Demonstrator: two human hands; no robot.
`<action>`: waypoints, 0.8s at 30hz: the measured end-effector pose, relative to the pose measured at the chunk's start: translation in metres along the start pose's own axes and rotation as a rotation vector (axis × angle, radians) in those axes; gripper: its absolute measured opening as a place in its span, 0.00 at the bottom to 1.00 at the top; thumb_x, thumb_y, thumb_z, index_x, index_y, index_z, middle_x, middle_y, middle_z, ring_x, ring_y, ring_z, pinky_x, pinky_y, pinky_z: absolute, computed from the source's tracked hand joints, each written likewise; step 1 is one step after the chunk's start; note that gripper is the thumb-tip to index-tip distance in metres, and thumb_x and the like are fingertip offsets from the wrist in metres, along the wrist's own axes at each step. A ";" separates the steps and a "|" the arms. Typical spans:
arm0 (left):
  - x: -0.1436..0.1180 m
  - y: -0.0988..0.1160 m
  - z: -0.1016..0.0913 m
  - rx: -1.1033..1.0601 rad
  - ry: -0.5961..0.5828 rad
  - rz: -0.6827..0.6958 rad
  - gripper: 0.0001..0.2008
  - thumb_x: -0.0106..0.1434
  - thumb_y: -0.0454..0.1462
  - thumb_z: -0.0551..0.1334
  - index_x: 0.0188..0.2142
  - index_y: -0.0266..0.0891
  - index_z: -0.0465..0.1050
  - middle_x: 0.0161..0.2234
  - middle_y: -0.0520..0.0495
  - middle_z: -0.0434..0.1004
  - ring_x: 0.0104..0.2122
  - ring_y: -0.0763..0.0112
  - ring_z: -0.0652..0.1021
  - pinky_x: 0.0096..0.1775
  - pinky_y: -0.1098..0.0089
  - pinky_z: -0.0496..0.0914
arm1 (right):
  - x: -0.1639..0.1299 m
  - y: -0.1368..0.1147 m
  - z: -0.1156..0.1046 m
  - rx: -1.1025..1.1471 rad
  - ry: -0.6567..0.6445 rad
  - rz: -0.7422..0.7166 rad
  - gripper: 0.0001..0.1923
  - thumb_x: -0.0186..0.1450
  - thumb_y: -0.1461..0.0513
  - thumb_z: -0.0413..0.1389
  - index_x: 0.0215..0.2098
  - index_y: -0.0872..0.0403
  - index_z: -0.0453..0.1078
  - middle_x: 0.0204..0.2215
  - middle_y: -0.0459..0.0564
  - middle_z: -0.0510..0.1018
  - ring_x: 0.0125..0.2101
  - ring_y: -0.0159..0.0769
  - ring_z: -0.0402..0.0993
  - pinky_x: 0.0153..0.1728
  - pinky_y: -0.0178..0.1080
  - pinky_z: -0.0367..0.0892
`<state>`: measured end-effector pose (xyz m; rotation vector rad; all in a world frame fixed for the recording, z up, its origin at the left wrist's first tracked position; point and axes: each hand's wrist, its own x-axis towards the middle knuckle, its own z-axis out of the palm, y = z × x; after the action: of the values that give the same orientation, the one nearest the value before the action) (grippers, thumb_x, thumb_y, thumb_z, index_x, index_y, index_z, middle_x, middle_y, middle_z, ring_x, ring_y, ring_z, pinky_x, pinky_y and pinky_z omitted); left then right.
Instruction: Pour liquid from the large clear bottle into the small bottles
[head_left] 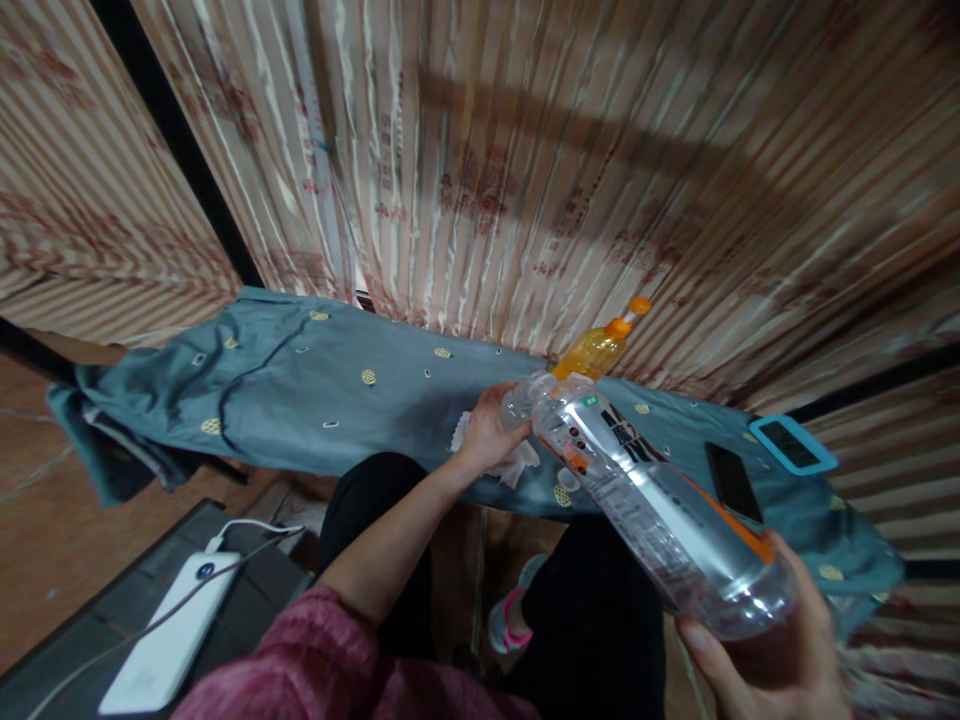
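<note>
Right hand (772, 640) holds near end of bottle (660, 500); left hand (489, 437) grips clear plastic (516, 403) at far end. Judged: two-handed positioning; next needs steadiness.

There are two hands, one left hand (486, 437) and one right hand (780, 672). I see one big bottle (660, 505) and one small yellow bottle (594, 347) (so two bottles in all). There is one black phone (733, 481), one blue-edged pad (793, 445) and one white power bank (176, 628).

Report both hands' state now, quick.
Left hand: closed on clear plastic at the far end of the silver-labelled bottle.
Right hand: holding that bottle's base.
</note>
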<state>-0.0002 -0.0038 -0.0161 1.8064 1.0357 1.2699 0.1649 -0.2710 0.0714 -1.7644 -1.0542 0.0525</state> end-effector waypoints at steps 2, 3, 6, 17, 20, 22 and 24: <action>0.000 -0.001 0.001 0.000 0.000 0.004 0.30 0.56 0.37 0.77 0.57 0.39 0.75 0.56 0.38 0.83 0.58 0.47 0.82 0.62 0.48 0.76 | 0.002 0.012 -0.003 -0.012 -0.005 -0.033 0.59 0.57 0.42 0.72 0.78 0.51 0.56 0.71 0.61 0.67 0.69 0.68 0.64 0.67 0.66 0.64; 0.000 -0.002 0.001 -0.001 0.001 0.005 0.30 0.56 0.37 0.77 0.57 0.39 0.75 0.56 0.39 0.83 0.58 0.47 0.82 0.62 0.48 0.76 | 0.004 0.018 -0.005 -0.008 -0.012 -0.036 0.59 0.57 0.42 0.72 0.78 0.51 0.56 0.70 0.61 0.67 0.69 0.68 0.65 0.67 0.66 0.64; -0.001 -0.003 0.001 -0.003 0.012 0.002 0.30 0.56 0.37 0.78 0.57 0.40 0.75 0.56 0.39 0.83 0.57 0.47 0.82 0.62 0.48 0.76 | 0.005 0.029 -0.008 0.022 -0.035 -0.013 0.61 0.55 0.43 0.73 0.78 0.51 0.56 0.70 0.63 0.69 0.67 0.70 0.67 0.67 0.71 0.61; 0.000 -0.005 0.002 -0.006 0.023 0.019 0.30 0.55 0.37 0.78 0.56 0.38 0.76 0.55 0.37 0.84 0.58 0.46 0.83 0.61 0.49 0.77 | 0.003 0.003 -0.001 0.057 0.006 0.026 0.61 0.56 0.41 0.72 0.79 0.53 0.56 0.69 0.64 0.68 0.66 0.69 0.67 0.70 0.72 0.53; 0.000 -0.006 0.003 -0.004 0.028 0.014 0.30 0.56 0.38 0.78 0.57 0.39 0.76 0.56 0.38 0.84 0.58 0.47 0.83 0.62 0.48 0.77 | 0.006 0.012 -0.005 0.040 -0.005 0.028 0.61 0.55 0.42 0.73 0.78 0.52 0.57 0.68 0.64 0.70 0.63 0.68 0.70 0.67 0.70 0.61; 0.000 -0.007 0.003 -0.002 0.028 0.016 0.30 0.55 0.38 0.78 0.57 0.40 0.75 0.56 0.39 0.84 0.58 0.47 0.82 0.62 0.48 0.76 | 0.007 0.016 -0.007 0.056 -0.010 0.043 0.62 0.53 0.43 0.75 0.78 0.51 0.57 0.67 0.64 0.70 0.62 0.68 0.71 0.66 0.71 0.62; 0.000 -0.008 0.004 -0.002 0.028 0.021 0.30 0.55 0.38 0.78 0.57 0.40 0.75 0.56 0.38 0.84 0.58 0.46 0.82 0.62 0.48 0.76 | 0.007 0.018 -0.008 0.074 -0.018 0.064 0.63 0.53 0.43 0.74 0.79 0.51 0.56 0.68 0.64 0.70 0.62 0.68 0.71 0.65 0.71 0.62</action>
<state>0.0014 -0.0011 -0.0239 1.8072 1.0324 1.3114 0.1842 -0.2739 0.0640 -1.7332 -0.9964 0.1456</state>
